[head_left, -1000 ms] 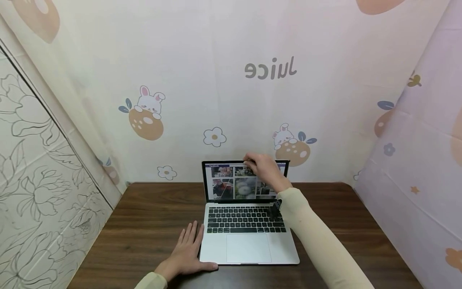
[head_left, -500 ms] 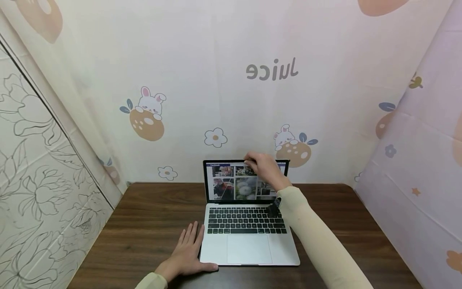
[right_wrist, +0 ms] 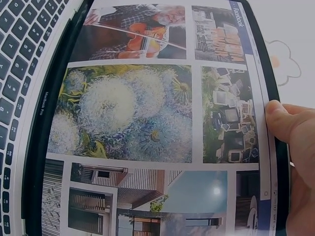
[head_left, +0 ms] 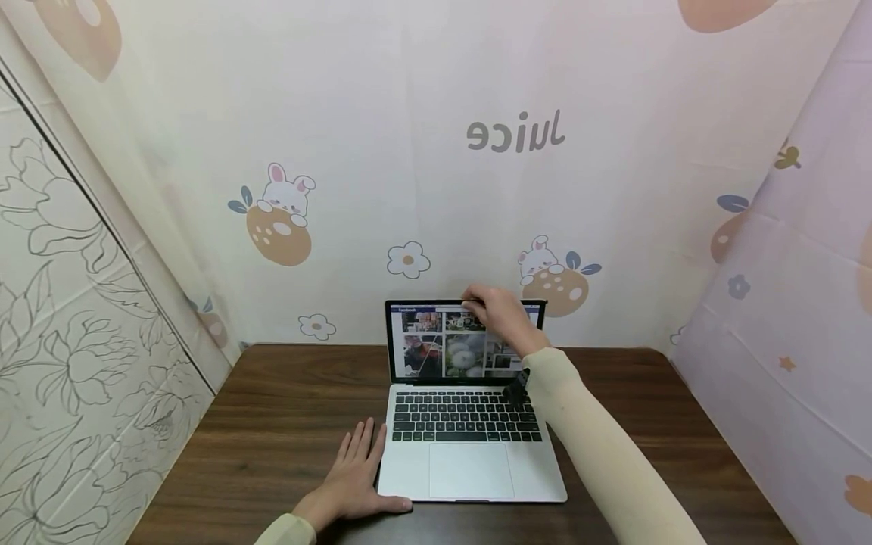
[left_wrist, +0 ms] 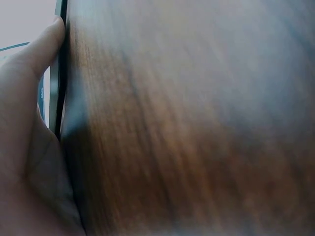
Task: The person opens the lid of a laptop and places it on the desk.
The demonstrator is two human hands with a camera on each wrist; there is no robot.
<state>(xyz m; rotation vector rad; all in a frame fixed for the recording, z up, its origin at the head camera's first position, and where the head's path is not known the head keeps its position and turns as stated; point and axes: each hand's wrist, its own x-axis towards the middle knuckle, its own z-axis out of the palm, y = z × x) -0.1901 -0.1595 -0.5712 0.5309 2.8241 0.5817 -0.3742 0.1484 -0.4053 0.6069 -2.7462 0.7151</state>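
Note:
A silver laptop (head_left: 406,473) lies unfolded, its lit screen (head_left: 465,356) showing a web page of pictures. My right hand (head_left: 502,314) pinches the top edge of the screen. In the right wrist view the thumb (right_wrist: 278,117) presses the front of the black bezel, while the fingers behind the lid are mostly hidden. My left hand (head_left: 350,481) rests on the tabletop with its fingers straight alongside the laptop's left side. Its thumb stretches along the front left corner of the base, and the left wrist view shows that thumb (left_wrist: 47,42) against the laptop's edge.
The dark wooden table (head_left: 300,393) carries the laptop near its middle. Close behind the screen hangs a pale printed curtain (head_left: 354,197), with more patterned cloth along both sides. A small black device (head_left: 515,390) on the right wrist overhangs the keyboard (head_left: 450,416).
The screen has tilted back very slightly, its top edge rising in the head view along with my right hand. My left hand and the laptop's base have stayed in place.

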